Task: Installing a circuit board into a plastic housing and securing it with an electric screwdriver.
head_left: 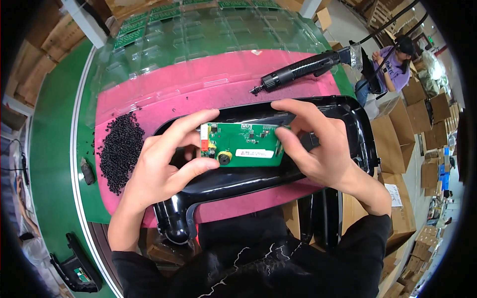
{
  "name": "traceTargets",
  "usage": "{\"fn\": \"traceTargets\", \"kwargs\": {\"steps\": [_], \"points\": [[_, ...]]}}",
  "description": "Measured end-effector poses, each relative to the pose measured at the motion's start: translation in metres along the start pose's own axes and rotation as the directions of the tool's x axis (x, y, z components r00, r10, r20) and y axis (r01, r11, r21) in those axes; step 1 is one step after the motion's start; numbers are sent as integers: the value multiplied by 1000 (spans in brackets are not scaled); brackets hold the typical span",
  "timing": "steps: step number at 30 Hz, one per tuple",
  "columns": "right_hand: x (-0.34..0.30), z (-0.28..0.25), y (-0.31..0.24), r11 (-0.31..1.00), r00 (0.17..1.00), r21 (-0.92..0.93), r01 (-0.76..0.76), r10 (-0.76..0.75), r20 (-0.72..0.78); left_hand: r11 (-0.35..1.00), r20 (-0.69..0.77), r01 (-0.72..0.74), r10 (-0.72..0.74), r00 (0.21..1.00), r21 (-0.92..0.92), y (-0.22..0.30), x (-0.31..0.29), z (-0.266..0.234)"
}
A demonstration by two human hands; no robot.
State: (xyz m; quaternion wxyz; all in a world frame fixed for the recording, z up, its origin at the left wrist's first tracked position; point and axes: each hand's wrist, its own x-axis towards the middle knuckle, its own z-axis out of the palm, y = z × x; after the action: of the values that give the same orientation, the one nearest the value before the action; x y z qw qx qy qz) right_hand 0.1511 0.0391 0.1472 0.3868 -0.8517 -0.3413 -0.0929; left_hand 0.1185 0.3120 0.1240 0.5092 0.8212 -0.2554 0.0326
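My left hand [164, 161] and my right hand [325, 144] hold a green circuit board [261, 136] between them, thumbs on the near side and fingers at the far edge. The board has a white label, a round black part near its lower left, and a red-and-white connector at its left end. Below it lies a long, glossy black plastic housing [233, 183] with a handle-like end at the lower left. My hands and the board hide part of its inside.
A heap of small black screws [119, 151] lies left on the pink mat [208, 94]. A black electric screwdriver [300, 69] rests at the far right. Clear plastic trays [208, 32] spread across the back. Cardboard boxes [390, 134] and a seated person [395, 69] are to the right.
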Motion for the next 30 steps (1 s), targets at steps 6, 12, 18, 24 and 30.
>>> {"fn": "traceTargets", "kwargs": {"steps": [6,12,18,24,30], "points": [[-18,1,4,863,942,379,-335,322,100,998,54,47,-44,998,-48,-5,0,4],[-26,-14,8,761,811,363,-537,350,468,968,149,-140,109,983,210,-6,-2,4],[-39,-5,21,935,946,283,-215,127,298,967,135,-98,68,989,235,-13,2,8],[-31,5,50,977,974,171,-124,87,210,955,238,74,-145,960,287,-6,13,10],[-30,11,55,984,967,113,-138,109,233,902,221,128,-235,946,413,-5,17,15]]}}
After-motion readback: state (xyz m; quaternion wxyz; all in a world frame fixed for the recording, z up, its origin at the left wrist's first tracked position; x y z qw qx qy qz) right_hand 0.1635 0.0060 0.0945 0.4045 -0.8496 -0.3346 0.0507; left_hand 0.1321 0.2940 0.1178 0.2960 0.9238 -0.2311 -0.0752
